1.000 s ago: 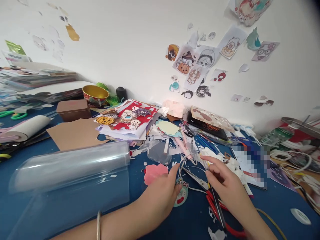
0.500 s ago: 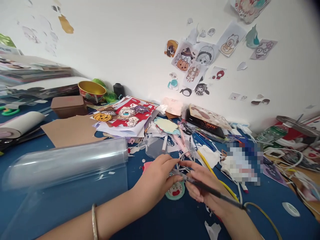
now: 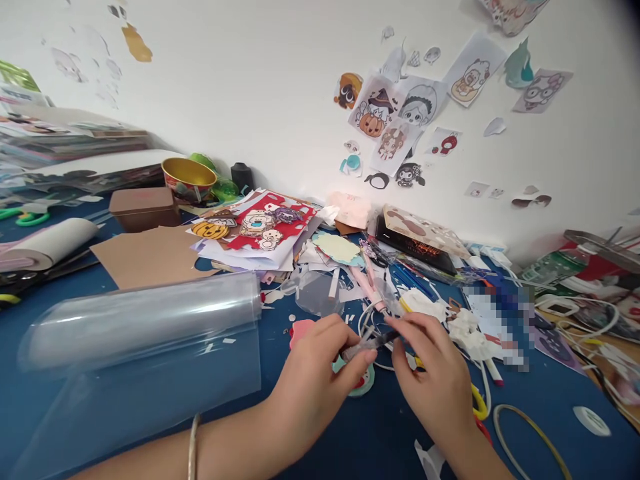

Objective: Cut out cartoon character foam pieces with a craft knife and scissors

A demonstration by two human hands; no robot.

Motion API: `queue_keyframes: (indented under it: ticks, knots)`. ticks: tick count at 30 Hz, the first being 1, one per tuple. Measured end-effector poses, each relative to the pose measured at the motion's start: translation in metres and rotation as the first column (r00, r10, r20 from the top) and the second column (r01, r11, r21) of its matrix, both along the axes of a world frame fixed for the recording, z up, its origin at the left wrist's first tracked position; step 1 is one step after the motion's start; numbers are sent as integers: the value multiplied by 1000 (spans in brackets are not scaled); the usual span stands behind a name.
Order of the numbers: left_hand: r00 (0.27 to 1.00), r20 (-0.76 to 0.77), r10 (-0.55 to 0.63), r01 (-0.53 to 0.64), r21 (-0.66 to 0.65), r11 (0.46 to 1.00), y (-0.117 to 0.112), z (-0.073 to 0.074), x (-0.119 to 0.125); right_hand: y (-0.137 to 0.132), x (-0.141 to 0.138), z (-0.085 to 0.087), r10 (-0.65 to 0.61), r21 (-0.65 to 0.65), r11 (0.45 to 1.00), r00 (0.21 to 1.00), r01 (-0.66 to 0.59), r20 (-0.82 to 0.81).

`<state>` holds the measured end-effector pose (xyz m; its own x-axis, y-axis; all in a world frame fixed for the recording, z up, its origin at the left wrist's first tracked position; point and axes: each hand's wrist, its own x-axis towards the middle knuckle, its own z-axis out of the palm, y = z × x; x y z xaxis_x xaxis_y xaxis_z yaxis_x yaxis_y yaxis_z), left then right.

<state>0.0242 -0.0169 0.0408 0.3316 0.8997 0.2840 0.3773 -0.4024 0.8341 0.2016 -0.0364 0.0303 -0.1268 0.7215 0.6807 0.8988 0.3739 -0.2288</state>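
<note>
My left hand (image 3: 317,380), with a bangle at the wrist, is closed around a clear plastic piece (image 3: 359,349) that looks like a pen cap or tube end. Black-ended and slim, a pen (image 3: 387,337) lines up with that clear piece, and the fingertips of my right hand (image 3: 436,373) pinch it. Whether the two parts are joined is hard to make out. Below the hands lies a round mint-green piece with a red detail (image 3: 367,383), partly covered by my left thumb. A pink piece (image 3: 301,330) shows behind my left hand.
A roll of clear film (image 3: 150,320) lies on the left of the blue table. Behind it are brown card (image 3: 145,257), a brown box (image 3: 145,208) and a gold-lined bowl (image 3: 189,175). Paper scraps, cables and a yellow-handled tool (image 3: 479,403) clutter the right.
My right hand has turned over, knuckles now up, and grips the pen near the clear piece. The long black shaft that pointed right and down no longer shows there.
</note>
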Motion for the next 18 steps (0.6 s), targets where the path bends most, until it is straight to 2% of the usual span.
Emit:
queue_keyframes:
  ticks: [2,4,6,8,9,11,14,18]
  knots:
    - [999,45,-30,26,95,995,-3,1,-2,1,0,0,1,18,1000,996,-3,90]
    - [989,52,-139,128,182,975,-3,5,-5,1,2,-2,13,11,1000,997,-14,77]
    - [958,-123,-260,281,210,936,2,11,-10,3,5,-4,5,18,1000,1000,-6,28]
    - [855,-442,-272,367,144,919,9,15,-14,5,10,-4,3,35,999,999,-2,-39]
    - [777,-579,-247,356,82,931,13,15,-15,6,14,-3,8,40,999,997,-5,-77]
    - [688,-690,-224,322,14,947,20,12,-15,6,20,-1,19,51,999,990,-12,-138]
    - [637,-733,-238,314,-35,949,23,2,-11,2,26,3,22,23,1000,971,-17,-237]
    - [604,-751,-266,322,-75,944,20,-3,-5,-4,26,6,-10,-99,994,883,-42,-470]
